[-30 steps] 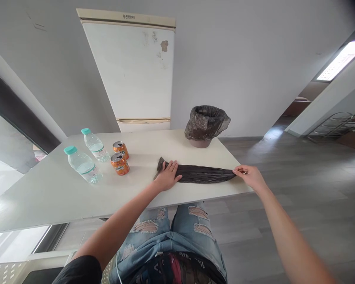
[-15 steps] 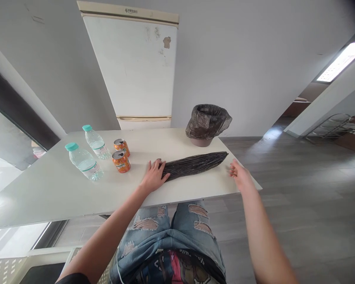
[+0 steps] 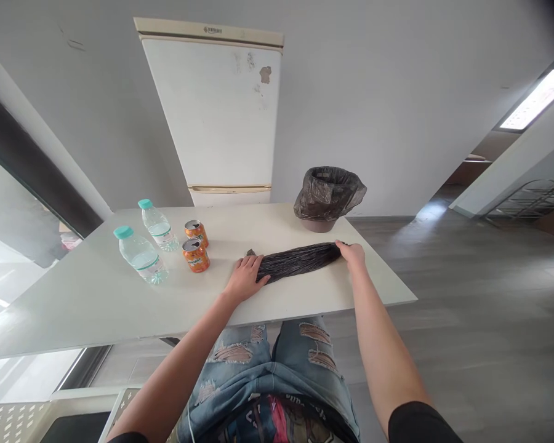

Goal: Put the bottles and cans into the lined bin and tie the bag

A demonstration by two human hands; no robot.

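A black plastic bag, gathered into a long flat strip, lies across the white table. My left hand rests flat over its left end, fingers stretched out and thumb spread; a small dark tip of the bag shows beyond the fingers. At the opposite end, my right hand pinches the bag's tip between thumb and fingers. Behind the strip stands a brown bin with a dark bag liner folded over its rim.
Two orange drink cans stand left of my left hand. Further left are two clear bottles with teal caps. A white refrigerator stands behind the table, whose right edge drops to a grey floor.
My right hand has moved left and closed on the bag's right tip; before, it was just off that end. My left hand stays on the bag's left end. The view has shifted slightly.
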